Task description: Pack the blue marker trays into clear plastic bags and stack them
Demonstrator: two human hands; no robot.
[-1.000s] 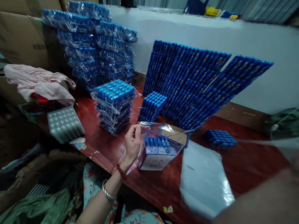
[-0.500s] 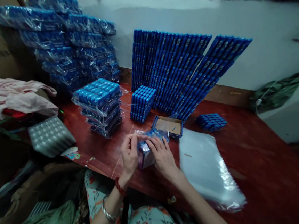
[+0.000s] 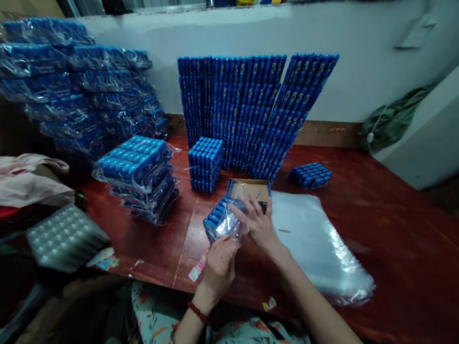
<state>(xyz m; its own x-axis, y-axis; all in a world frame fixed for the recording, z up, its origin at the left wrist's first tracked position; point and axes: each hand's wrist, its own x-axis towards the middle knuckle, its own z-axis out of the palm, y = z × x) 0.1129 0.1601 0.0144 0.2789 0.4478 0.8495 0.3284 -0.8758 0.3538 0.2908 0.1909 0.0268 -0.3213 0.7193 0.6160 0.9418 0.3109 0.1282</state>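
A small pack of blue cylinders (image 3: pixel 216 216), partly covered by clear plastic film, lies between my hands near the table's front edge. My left hand (image 3: pixel 222 257) has its fingers closed on the near side of the film-covered pack. My right hand (image 3: pixel 258 224) rests at the pack's right side with fingers spread, touching the film. Just behind it sits an open shallow box (image 3: pixel 268 191) with a brown inside. A pile of clear plastic bags (image 3: pixel 316 244) lies to the right of my right hand.
Wrapped blue packs (image 3: pixel 140 163) are stacked at left, with taller stacks (image 3: pixel 58 96) behind. An unwrapped block (image 3: pixel 207 163) stands before tall blue rows (image 3: pixel 243 106). A small blue block (image 3: pixel 311 175) sits at right, a grey ridged tray (image 3: pixel 64 237) at left.
The pack has turned, and its blue cylinders now show on top. My left hand has moved to its near side, and my right hand's fingers have spread at its right. The camera view has shifted.
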